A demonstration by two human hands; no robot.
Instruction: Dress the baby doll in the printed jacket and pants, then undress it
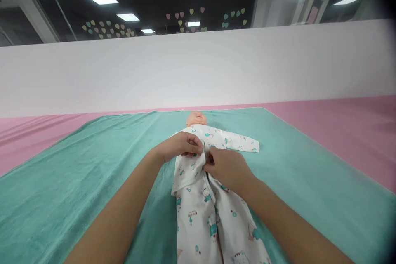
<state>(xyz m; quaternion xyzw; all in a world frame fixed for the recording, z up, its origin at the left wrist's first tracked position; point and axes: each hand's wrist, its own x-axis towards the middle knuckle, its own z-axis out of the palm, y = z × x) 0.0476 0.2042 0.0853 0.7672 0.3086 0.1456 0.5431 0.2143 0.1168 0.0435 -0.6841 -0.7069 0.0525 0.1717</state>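
Note:
A baby doll (196,118) lies on its back, head away from me, in a white baby romper (193,210) printed with small animals in teal and pink. Down the romper's front runs an opening, parted over the lower half. At chest height my left hand (188,144) pinches the cloth at one edge of this opening. Just right of it, my right hand (227,165) grips the facing edge with thumb and bent fingers. Whatever fastener lies between the fingertips is hidden. One sleeve (241,142) stretches out flat to the right; the left one is mostly behind my left hand.
Under the doll spreads a teal blanket (93,181), slightly wrinkled at the left. It lies over a pink sheet (349,132) that shows on both sides. Behind stands a low white wall (154,74), topped by dark glass (148,0) with heart stickers and reflected lights.

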